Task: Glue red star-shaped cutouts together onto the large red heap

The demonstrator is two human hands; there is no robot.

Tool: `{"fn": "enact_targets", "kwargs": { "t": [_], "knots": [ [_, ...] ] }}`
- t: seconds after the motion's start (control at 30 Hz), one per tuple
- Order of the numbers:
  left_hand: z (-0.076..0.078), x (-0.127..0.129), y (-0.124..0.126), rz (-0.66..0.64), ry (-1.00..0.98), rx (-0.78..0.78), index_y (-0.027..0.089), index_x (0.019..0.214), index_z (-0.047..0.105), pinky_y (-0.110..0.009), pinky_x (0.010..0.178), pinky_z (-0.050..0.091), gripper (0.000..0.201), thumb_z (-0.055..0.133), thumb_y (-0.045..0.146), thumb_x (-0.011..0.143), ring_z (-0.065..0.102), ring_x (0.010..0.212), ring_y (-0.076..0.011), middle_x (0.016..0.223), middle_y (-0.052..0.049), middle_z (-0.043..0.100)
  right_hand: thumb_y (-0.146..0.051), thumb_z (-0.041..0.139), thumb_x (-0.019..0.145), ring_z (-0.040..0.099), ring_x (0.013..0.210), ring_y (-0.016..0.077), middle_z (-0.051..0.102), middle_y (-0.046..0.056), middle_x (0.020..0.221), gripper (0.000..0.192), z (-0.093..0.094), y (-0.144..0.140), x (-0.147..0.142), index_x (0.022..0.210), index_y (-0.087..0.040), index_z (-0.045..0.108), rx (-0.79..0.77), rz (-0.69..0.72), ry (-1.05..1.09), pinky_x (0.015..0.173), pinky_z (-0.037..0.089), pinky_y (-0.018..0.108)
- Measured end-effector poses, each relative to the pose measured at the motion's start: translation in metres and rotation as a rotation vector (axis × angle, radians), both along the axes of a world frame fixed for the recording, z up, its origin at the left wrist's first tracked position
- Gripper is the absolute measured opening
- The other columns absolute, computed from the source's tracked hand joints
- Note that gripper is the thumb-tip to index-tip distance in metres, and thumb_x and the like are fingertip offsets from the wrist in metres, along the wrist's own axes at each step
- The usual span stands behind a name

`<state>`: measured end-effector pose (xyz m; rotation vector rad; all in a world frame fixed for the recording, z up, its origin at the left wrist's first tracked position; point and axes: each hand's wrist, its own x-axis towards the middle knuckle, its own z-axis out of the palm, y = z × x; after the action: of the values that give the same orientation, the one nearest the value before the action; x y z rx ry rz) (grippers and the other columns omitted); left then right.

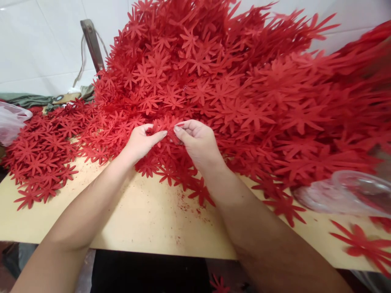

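Observation:
My left hand (142, 141) and my right hand (200, 143) meet at the front of a tall heap of red flower cutouts (198, 61). Between them is a red flower cutout (169, 123), thin and many-petalled, pinched by the thumb and fingers of both hands. Its outline blends into the heap behind it, and some fingertips are hidden. Just below my hands, more loose red flower cutouts (167, 174) hang over the front of the heap.
Red crumbs (186, 207) are scattered on the pale tabletop (146, 228). A clear plastic container (351, 191) stands at right, beside a single flower cutout (360, 242). At left lie a lower flower pile (39, 158) and a plastic bag (12, 122). A metal upright (91, 44) stands near the tiled wall.

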<state>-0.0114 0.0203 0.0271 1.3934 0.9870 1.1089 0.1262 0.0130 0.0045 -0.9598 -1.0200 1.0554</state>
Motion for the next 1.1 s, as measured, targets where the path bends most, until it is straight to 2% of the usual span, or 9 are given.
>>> {"fn": "enact_targets", "kwargs": {
  "t": [0.17, 0.43, 0.53, 0.67, 0.77, 0.9, 0.97, 1.1],
  "knots": [
    [0.001, -0.002, 0.002, -0.032, 0.046, -0.019, 0.014, 0.06, 0.056, -0.021, 0.059, 0.041, 0.028, 0.076, 0.034, 0.06, 0.046, 0.05, -0.0048, 0.053, 0.005, 0.056, -0.019, 0.069, 0.069, 0.048, 0.053, 0.0057, 0.055, -0.005, 0.059, 0.012, 0.001, -0.001, 0.004, 0.069, -0.019, 0.057, 0.041, 0.001, -0.042, 0.053, 0.042, 0.02],
    [0.002, -0.004, 0.003, -0.05, 0.111, 0.008, 0.014, 0.063, 0.058, -0.021, 0.059, 0.04, 0.023, 0.072, 0.032, 0.064, 0.047, 0.051, -0.0054, 0.056, 0.004, 0.058, -0.011, 0.063, 0.068, 0.051, 0.055, 0.0048, 0.058, -0.005, 0.064, 0.009, 0.006, -0.004, 0.005, 0.068, -0.019, 0.059, 0.001, -0.08, 0.032, 0.057, 0.046, 0.019],
    [0.0, -0.01, 0.008, 0.019, 0.167, 0.034, 0.014, 0.06, 0.058, -0.022, 0.059, 0.037, 0.023, 0.072, 0.031, 0.065, 0.045, 0.051, -0.0061, 0.054, 0.004, 0.056, -0.013, 0.06, 0.07, 0.052, 0.056, 0.0053, 0.057, -0.005, 0.064, 0.01, 0.007, 0.0, 0.014, 0.068, -0.02, 0.054, 0.008, -0.169, 0.153, 0.055, 0.047, 0.018],
    [-0.003, -0.021, 0.018, 0.149, 0.08, 0.016, 0.015, 0.06, 0.057, -0.022, 0.059, 0.036, 0.025, 0.076, 0.029, 0.06, 0.046, 0.053, -0.0062, 0.057, 0.004, 0.056, -0.015, 0.059, 0.071, 0.053, 0.055, 0.0064, 0.054, -0.005, 0.062, 0.015, 0.0, 0.012, 0.033, 0.064, -0.02, 0.047, -0.048, -0.269, 0.266, 0.054, 0.048, 0.02],
    [-0.001, -0.023, 0.02, 0.157, 0.028, 0.019, 0.014, 0.07, 0.061, -0.022, 0.062, 0.039, 0.025, 0.078, 0.027, 0.057, 0.05, 0.056, -0.0068, 0.061, 0.004, 0.06, -0.013, 0.064, 0.067, 0.058, 0.064, 0.009, 0.06, -0.003, 0.072, 0.015, -0.008, 0.018, 0.036, 0.071, -0.022, 0.052, 0.008, -0.265, 0.127, 0.06, 0.052, 0.024],
    [0.003, -0.018, 0.016, 0.108, 0.043, 0.03, 0.014, 0.08, 0.063, -0.022, 0.068, 0.041, 0.028, 0.076, 0.031, 0.062, 0.053, 0.059, -0.0078, 0.057, 0.004, 0.061, -0.019, 0.069, 0.068, 0.061, 0.099, 0.018, 0.063, 0.005, 0.106, 0.03, -0.011, 0.012, 0.024, 0.096, -0.025, 0.059, 0.259, -0.287, -0.178, 0.087, 0.053, 0.038],
    [0.004, -0.016, 0.013, 0.052, 0.023, 0.023, 0.014, 0.078, 0.062, -0.021, 0.068, 0.042, 0.031, 0.075, 0.038, 0.064, 0.055, 0.061, -0.0079, 0.06, 0.003, 0.063, -0.027, 0.067, 0.072, 0.057, 0.109, 0.0212, 0.061, 0.007, 0.115, 0.03, -0.009, 0.006, 0.016, 0.101, -0.025, 0.061, 0.29, -0.301, -0.296, 0.096, 0.049, 0.043],
    [0.004, -0.011, 0.007, -0.059, -0.062, -0.055, 0.015, 0.077, 0.06, -0.02, 0.063, 0.043, 0.036, 0.076, 0.044, 0.063, 0.054, 0.059, -0.0068, 0.067, 0.002, 0.063, -0.038, 0.068, 0.073, 0.053, 0.118, 0.0242, 0.059, 0.009, 0.117, 0.033, -0.006, -0.002, 0.007, 0.103, -0.023, 0.063, 0.3, -0.238, -0.426, 0.105, 0.042, 0.046]
  ]
}}
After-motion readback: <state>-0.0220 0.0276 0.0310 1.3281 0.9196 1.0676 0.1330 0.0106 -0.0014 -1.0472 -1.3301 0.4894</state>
